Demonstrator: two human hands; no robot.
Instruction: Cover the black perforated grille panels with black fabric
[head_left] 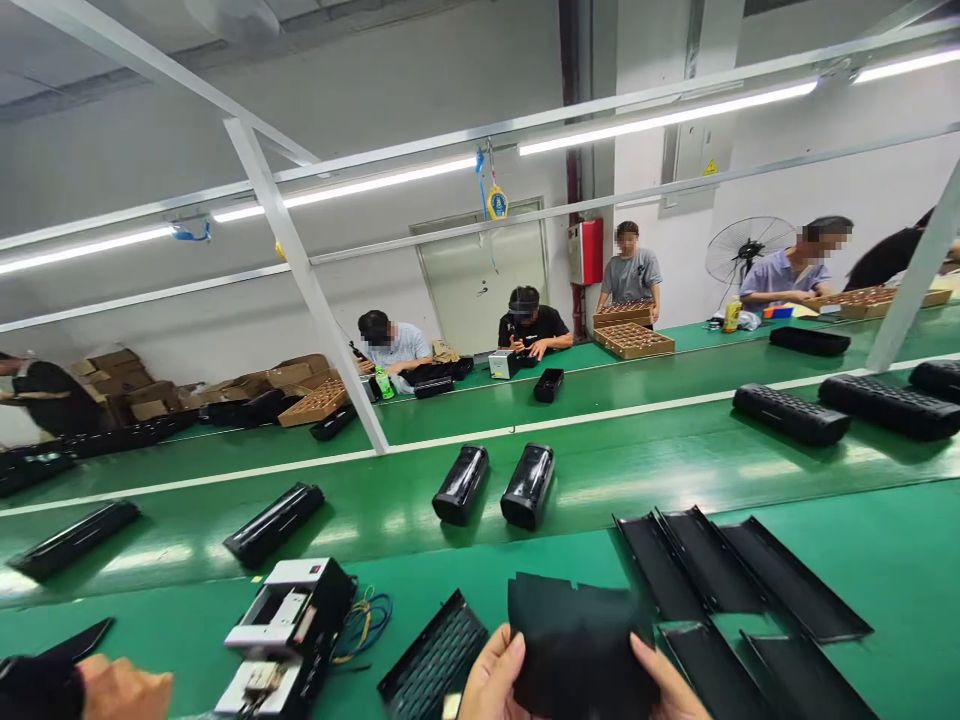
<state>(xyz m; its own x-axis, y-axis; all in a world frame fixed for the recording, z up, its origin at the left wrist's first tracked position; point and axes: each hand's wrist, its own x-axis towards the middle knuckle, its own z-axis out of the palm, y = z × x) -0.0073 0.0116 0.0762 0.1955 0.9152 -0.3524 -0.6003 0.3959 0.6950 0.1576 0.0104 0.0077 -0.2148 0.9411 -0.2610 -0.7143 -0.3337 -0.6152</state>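
Between my two hands is a dark, flat black sheet point(577, 640), low in the view and close to me. My left hand point(491, 675) grips its left edge, thumb on the near face. At the right edge my right hand point(667, 685) pinches it the same way. Just left of the sheet lies a black perforated grille panel point(439, 655) on the green bench. To the right, several shallow black trough-shaped panels point(795, 575) are spread out, some partly overlapping.
A white-and-black bench machine point(289, 630) with wires stands left. A co-worker's hand point(124, 690) is at the lower left. Glossy black housings point(529, 485) sit along the green conveyor point(375, 500). Across it, people work beside brown trays point(634, 340). A slanted white post point(300, 270) rises left.
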